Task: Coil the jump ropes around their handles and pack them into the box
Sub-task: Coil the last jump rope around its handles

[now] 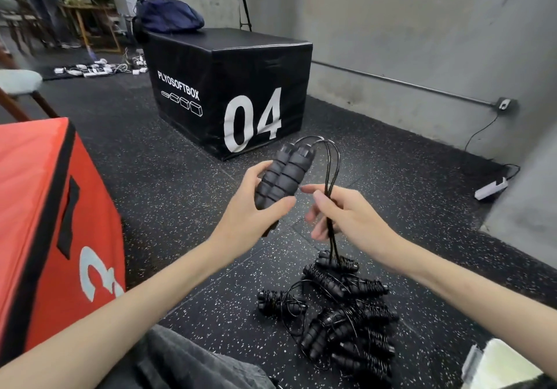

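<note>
Above the speckled floor [187, 159], between the two boxes: a pair of black handles [281, 177] side by side, gripped upright in the left hand [256, 207], fingers behind and thumb across the lower front. Cord [333, 159] arching out of the handle tops, looping over to the right and down through the right hand [346, 213], pinched there between thumb and curled fingers, then hanging on toward the pile [346, 310]. Pile of black ropes directly below on the floor, several already wound around their handles, a few loose strands looping out. Black box [229, 87] marked 04 beyond the hands, near the wall [422, 42]; blue bag [168, 16] on its far top corner. Red box [45, 207] at the left edge. White power strip [491, 189] by the wall, right.
</note>
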